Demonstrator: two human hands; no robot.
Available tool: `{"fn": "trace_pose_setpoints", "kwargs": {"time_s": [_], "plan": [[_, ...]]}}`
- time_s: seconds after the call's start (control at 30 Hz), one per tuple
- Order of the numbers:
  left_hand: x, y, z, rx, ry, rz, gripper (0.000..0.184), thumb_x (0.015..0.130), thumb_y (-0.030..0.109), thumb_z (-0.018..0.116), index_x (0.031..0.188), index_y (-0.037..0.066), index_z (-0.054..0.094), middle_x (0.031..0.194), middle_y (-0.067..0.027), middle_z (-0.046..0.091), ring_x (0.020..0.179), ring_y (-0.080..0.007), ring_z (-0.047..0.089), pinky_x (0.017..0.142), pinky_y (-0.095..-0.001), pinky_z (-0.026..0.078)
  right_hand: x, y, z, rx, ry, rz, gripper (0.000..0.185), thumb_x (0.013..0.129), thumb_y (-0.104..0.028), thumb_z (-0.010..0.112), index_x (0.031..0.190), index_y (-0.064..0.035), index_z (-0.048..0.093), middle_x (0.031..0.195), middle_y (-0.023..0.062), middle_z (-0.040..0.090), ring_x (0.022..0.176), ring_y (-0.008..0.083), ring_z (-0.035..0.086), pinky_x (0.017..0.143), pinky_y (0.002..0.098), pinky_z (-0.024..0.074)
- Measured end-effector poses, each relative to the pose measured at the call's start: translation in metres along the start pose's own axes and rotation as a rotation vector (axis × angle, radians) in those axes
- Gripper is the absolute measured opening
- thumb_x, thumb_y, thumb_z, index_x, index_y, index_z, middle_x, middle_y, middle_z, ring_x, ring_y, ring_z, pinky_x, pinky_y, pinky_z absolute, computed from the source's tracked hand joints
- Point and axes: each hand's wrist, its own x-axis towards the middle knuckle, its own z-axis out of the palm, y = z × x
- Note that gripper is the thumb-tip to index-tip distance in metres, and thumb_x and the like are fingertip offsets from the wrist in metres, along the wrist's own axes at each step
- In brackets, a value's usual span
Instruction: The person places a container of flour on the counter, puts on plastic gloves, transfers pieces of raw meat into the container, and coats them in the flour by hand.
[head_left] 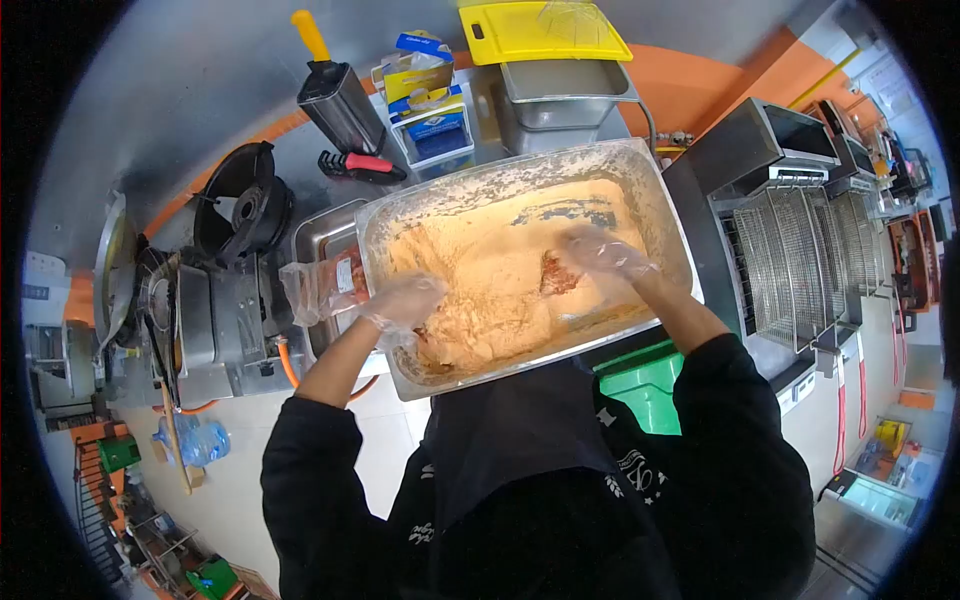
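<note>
A deep metal pan [681, 240] holds a layer of orange-tan powder [490, 245]. My left hand [408, 303], in a clear plastic glove, is over the pan's left part, low against the powder; its fingers are blurred. Near the pan's right side, my right hand [597, 252], gloved too, is blurred by motion beside a reddish-brown piece [560, 274] that lies on the powder. Whether either hand grips anything is not clear. Another dark reddish piece [425, 345] shows partly coated below my left hand.
Left of the pan is a metal tray [305, 245] with a plastic bag [320, 290]. Behind stand a knife block [342, 105], a red-black sharpener [362, 167], boxes [432, 115] and a yellow board [545, 32]. Wire baskets [800, 255] are at right, a green bin [645, 390] below.
</note>
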Motion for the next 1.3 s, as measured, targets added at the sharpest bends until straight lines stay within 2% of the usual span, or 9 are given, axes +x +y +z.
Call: {"fn": "trace_pose_setpoints", "kwargs": {"time_s": [0.1,0.27,0.37,0.47,0.6,0.83,1.0,1.1,1.3], "plan": [[0.011,0.023,-0.032,-0.284,-0.368,-0.397,0.034,0.084,0.024,0.060,0.113,0.006,0.064,0.104,-0.0047,0.065,0.092,-0.0178,0.060,0.083,-0.0335,0.048,0.004,0.012,-0.001,-0.553,-0.335,0.152,0.056,0.094,-0.043,0.045,0.138,-0.0069,0.040,0.138,0.0153,0.046,0.124,0.0301,0.046,0.103,0.0360,0.0401],[0.024,0.014,0.052,-1.331,-0.014,-0.717,0.039,0.089,0.035,0.056,0.117,0.008,0.062,0.102,-0.0030,0.064,0.087,-0.0146,0.056,0.075,-0.0334,0.047,-0.009,-0.062,0.021,1.166,-0.185,0.317,0.065,0.095,-0.056,0.033,0.143,-0.0114,0.035,0.144,0.0194,0.037,0.133,0.0301,0.035,0.104,0.0432,0.0355],[0.037,0.037,0.003,-1.404,-0.121,-1.024,0.043,0.090,0.040,0.054,0.119,0.009,0.061,0.104,-0.0039,0.062,0.087,-0.0158,0.056,0.076,-0.0328,0.046,-0.002,-0.120,0.013,0.891,-0.247,0.231,0.073,0.094,-0.063,0.025,0.146,-0.0122,0.029,0.149,0.0182,0.030,0.139,0.0290,0.026,0.109,0.0488,0.0263],[0.044,0.044,-0.036,-1.222,-0.149,-1.015,0.051,0.092,0.048,0.049,0.125,0.010,0.058,0.123,-0.0106,0.057,0.099,-0.0215,0.055,0.083,-0.0365,0.045,0.018,-0.145,0.017,0.737,-0.138,0.167,0.075,0.093,-0.065,0.023,0.148,-0.0133,0.025,0.152,0.0166,0.024,0.140,0.0293,0.022,0.114,0.0483,0.0175],[0.016,0.033,-0.041,-1.256,0.241,-0.766,0.049,0.091,0.048,0.051,0.119,0.008,0.060,0.107,-0.0078,0.062,0.086,-0.0192,0.057,0.072,-0.0328,0.047,0.030,-0.134,0.015,1.092,-0.006,0.202,0.076,0.093,-0.065,0.026,0.148,-0.0133,0.024,0.152,0.0164,0.022,0.140,0.0311,0.022,0.116,0.0428,0.0150],[-0.009,0.048,0.007,-1.156,0.069,-0.821,0.036,0.091,0.038,0.051,0.099,0.004,0.061,0.082,-0.0034,0.057,0.074,-0.0173,0.053,0.071,-0.0325,0.045,-0.020,-0.088,-0.017,0.734,-0.280,0.252,0.068,0.094,-0.062,0.031,0.146,-0.0175,0.033,0.151,0.0155,0.026,0.138,0.0293,0.028,0.116,0.0430,0.0173],[0.001,0.083,-0.009,-0.533,-0.077,-0.549,0.049,0.094,0.036,0.046,0.135,0.008,0.046,0.125,-0.0097,0.058,0.108,-0.0244,0.055,0.093,-0.0384,0.045,-0.005,-0.160,-0.001,0.795,-0.232,0.138,0.070,0.092,-0.064,0.035,0.144,-0.0160,0.037,0.150,0.0160,0.028,0.138,0.0280,0.028,0.115,0.0421,0.0174],[0.021,0.095,-0.040,-1.729,0.360,-1.331,0.047,0.094,0.040,0.047,0.130,0.009,0.049,0.124,-0.0096,0.056,0.112,-0.0263,0.053,0.092,-0.0441,0.045,0.027,-0.160,0.019,0.943,-0.197,0.085,0.073,0.091,-0.064,0.037,0.145,-0.0145,0.034,0.151,0.0162,0.027,0.138,0.0303,0.027,0.112,0.0455,0.0223],[0.004,0.070,-0.010,-1.960,0.411,-1.303,0.053,0.093,0.045,0.041,0.125,0.004,0.051,0.123,-0.0135,0.055,0.099,-0.0264,0.056,0.090,-0.0362,0.043,0.019,-0.117,-0.024,0.888,-0.313,0.238,0.077,0.091,-0.064,0.039,0.147,-0.0123,0.027,0.153,0.0172,0.022,0.137,0.0364,0.026,0.104,0.0542,0.0339]]}}
